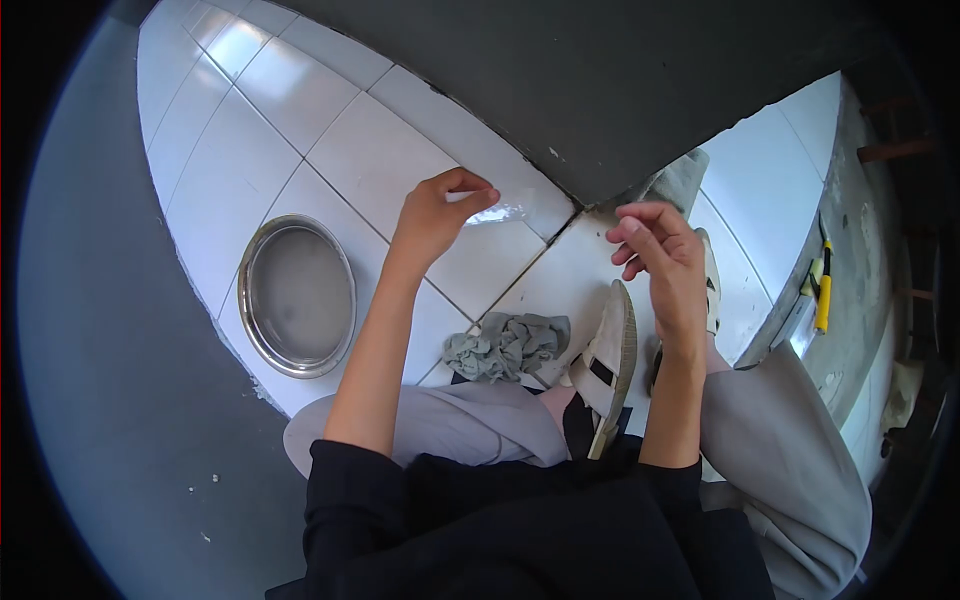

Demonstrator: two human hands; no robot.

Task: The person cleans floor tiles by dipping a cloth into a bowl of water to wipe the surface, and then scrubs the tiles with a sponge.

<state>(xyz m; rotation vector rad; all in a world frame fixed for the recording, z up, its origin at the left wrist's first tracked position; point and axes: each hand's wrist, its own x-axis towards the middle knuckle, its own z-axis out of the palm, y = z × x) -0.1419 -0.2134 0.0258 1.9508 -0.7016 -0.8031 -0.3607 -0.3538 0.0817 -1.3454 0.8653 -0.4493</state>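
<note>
Pinched between the thumb and fingers of my left hand [440, 215] is a small piece of clear, shiny plastic [507, 210]. It hangs over the white tiles and glints, and its exact kind cannot be made out. My right hand [665, 255] is raised to the right with its fingers loosely curled and apart, and nothing shows in it. A crumpled grey rag [505, 347] lies on the floor below and between my hands. Left of my left forearm stands a round metal basin [243, 300] holding cloudy liquid.
A dark grey wall corner [590, 90] juts in ahead. Behind my right hand, a grey cloth [680, 182] lies against it. My shoe [610, 360] rests on the tiled floor [240, 155]. A yellow-handled tool [824, 295] lies on the concrete at right.
</note>
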